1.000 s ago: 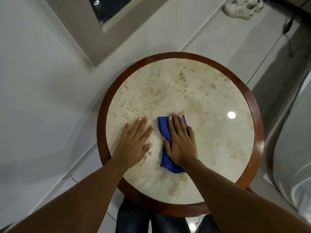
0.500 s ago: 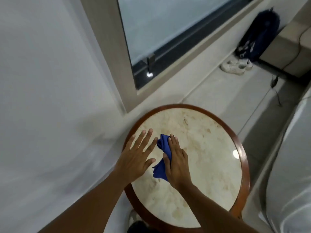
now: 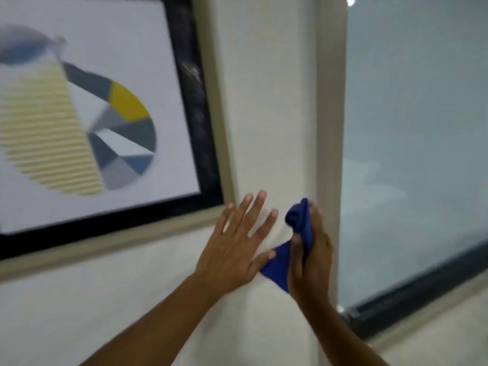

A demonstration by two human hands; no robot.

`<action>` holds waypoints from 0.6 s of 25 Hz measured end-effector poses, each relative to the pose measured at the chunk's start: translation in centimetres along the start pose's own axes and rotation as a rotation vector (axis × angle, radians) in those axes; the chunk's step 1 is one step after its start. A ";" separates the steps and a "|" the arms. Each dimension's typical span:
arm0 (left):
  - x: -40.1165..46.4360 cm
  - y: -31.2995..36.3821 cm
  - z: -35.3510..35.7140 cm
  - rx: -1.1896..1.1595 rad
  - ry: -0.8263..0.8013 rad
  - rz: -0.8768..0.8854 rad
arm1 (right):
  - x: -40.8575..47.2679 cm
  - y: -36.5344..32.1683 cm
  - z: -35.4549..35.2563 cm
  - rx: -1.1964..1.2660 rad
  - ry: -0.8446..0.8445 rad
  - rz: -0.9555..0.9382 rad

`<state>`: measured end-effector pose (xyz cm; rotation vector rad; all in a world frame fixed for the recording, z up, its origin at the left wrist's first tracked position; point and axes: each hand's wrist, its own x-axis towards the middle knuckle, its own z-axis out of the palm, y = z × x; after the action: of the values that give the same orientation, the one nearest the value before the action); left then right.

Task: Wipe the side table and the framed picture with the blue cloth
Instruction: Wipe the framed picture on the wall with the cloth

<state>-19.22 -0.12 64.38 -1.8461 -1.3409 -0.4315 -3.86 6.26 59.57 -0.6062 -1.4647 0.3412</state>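
The framed picture (image 3: 87,122) hangs on the wall at upper left, black frame with a beige outer edge, showing a circle of grey, yellow and striped segments. My right hand (image 3: 311,257) is shut on the bunched blue cloth (image 3: 284,256), raised in front of the wall to the right of the picture's lower right corner. My left hand (image 3: 235,241) is open with fingers spread, just below that corner, its thumb touching the cloth. The side table is out of view.
A white wall strip (image 3: 272,101) separates the picture from a large frosted window (image 3: 414,128) with a dark lower frame (image 3: 422,291) on the right. The view is motion-blurred.
The view has swung up from the round side table to the wall. Both hands have lifted off the tabletop, and the cloth went up with my right hand.
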 end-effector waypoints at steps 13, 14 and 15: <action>4.5 -22.5 -16.7 0.459 0.071 -0.396 | 28.3 -23.5 14.0 -0.317 0.003 -0.506; 4.3 -22.8 -16.2 0.471 0.105 -0.374 | 27.9 -22.6 15.0 -0.410 -0.036 -0.496; 4.3 -23.0 -15.7 0.480 0.138 -0.356 | 27.3 -21.6 15.7 -0.461 -0.039 -0.489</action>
<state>-35.72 -6.57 86.25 -1.1713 -1.5231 -0.3695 -19.79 6.99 94.30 -0.5797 -1.6849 -0.3788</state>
